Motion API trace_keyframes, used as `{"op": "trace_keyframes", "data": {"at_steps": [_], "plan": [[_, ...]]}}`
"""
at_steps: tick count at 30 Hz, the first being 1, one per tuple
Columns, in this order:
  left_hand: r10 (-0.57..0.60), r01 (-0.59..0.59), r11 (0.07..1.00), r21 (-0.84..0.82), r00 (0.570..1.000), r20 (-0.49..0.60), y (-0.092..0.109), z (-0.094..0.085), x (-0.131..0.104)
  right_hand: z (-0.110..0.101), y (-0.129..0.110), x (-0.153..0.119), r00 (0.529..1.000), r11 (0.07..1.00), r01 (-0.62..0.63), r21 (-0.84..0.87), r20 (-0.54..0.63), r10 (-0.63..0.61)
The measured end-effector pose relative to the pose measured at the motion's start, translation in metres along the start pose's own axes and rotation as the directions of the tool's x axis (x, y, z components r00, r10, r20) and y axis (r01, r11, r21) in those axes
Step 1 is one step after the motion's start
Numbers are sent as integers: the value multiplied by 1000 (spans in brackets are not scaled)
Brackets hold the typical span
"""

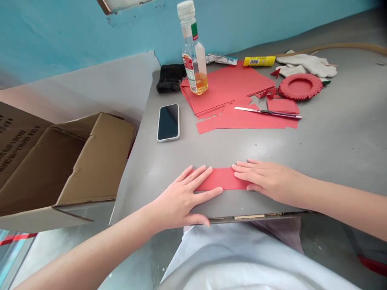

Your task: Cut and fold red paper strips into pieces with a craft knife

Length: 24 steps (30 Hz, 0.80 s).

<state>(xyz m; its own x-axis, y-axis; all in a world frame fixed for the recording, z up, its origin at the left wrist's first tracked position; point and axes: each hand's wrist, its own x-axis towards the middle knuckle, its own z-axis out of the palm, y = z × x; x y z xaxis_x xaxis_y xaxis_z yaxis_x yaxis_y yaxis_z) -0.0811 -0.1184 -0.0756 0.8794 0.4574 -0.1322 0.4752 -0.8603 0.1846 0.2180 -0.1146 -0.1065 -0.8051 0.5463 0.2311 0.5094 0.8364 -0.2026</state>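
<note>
The single view looks from the wearer's head, above the near edge of the worktop (211,149), forward and steeply down. It stands close: the left forearm (99,245) runs in from the bottom left corner, the right forearm (344,205) from the right edge, and the shirt (229,257) fills the bottom centre. The paper strip (223,178) falls just below mid-frame; the view reaches the blue wall (75,36) at the top and a cardboard box (93,161) at left.
</note>
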Motion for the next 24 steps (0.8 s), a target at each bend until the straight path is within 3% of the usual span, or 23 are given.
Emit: {"op": "trace_keyframes", "data": {"at_steps": [9,15,20,24], "plan": [[-9,8,1000,-28,999,-38,-8,0,-26,-10,18,-24,997,998,23,-51,68,-20],[-4,6,999,49,999,-46,-5,-3,-20,-20,-2,8,998,996,53,-78,-28,-55],[26,-23,998,59,999,-43,-5,-4,-19,-4,-9,39,965,966,251,-68,-60,-255],[51,-50,998,42,998,-29,-6,-4,-19,5,-1,37,954,957,285,-58,-81,-289]]}}
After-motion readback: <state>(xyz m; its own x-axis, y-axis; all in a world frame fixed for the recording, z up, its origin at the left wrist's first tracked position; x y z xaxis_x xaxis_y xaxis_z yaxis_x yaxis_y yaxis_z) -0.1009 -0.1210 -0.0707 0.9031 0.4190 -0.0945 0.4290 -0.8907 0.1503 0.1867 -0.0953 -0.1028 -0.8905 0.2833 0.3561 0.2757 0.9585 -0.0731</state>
